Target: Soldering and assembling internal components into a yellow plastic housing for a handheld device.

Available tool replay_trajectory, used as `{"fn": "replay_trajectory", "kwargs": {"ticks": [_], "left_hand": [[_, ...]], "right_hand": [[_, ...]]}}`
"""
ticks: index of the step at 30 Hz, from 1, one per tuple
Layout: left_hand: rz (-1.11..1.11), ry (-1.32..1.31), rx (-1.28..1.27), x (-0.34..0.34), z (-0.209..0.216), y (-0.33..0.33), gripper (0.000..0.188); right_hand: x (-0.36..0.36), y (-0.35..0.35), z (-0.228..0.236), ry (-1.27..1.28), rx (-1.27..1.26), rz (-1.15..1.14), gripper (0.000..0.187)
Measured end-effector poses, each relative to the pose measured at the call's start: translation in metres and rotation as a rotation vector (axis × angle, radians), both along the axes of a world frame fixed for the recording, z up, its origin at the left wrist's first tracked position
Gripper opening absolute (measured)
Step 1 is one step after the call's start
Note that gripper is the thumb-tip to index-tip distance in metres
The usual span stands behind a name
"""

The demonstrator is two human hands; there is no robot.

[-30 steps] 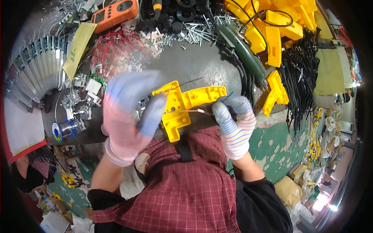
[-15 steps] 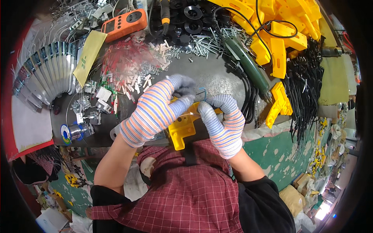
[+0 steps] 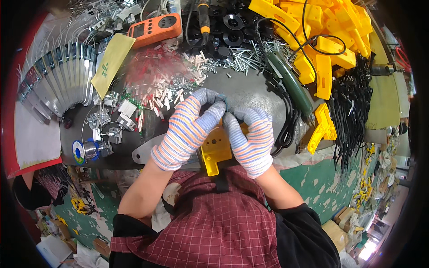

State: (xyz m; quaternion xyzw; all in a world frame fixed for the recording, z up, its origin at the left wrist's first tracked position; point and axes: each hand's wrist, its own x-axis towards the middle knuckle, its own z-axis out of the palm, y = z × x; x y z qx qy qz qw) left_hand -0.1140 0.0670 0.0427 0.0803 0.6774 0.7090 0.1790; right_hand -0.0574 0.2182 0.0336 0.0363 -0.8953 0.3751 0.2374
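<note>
Head view: nearest is the person's maroon checked apron (image 3: 214,223), below the near edge of the bench (image 3: 259,87). Just beyond it, a yellow plastic housing (image 3: 216,149) sits between the gloved hands, its upper part hidden by them. The left hand (image 3: 185,129) has a narrow grip, thumb and forefinger drawn together at a thin blue wire (image 3: 225,102); whether they pinch it is too small to tell. The right hand (image 3: 254,138) also has a narrow grip, fingertips beside the left's; I cannot tell what it holds. A spool of silvery wire (image 3: 89,151) lies to the left, a second yellow piece (image 3: 322,127) to the right. Farther back are a green tool (image 3: 290,85), red-wired parts (image 3: 149,73), loose screws (image 3: 243,58), and, farthest, an orange meter (image 3: 156,30), black discs (image 3: 233,38) and heaped yellow shells (image 3: 330,22).
</note>
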Motion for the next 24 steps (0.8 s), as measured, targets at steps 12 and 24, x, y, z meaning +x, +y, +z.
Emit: {"fn": "replay_trajectory", "kwargs": {"ticks": [12,24], "left_hand": [[0.039,0.122,-0.073,0.003,-0.016,0.002,0.014],[-0.02,0.159,-0.07,0.003,-0.022,0.012,0.012]], "right_hand": [[-0.012,0.006,0.013,-0.013,-0.029,0.115,0.016],[-0.03,0.014,0.009,-0.382,-0.915,0.109,0.01]]}}
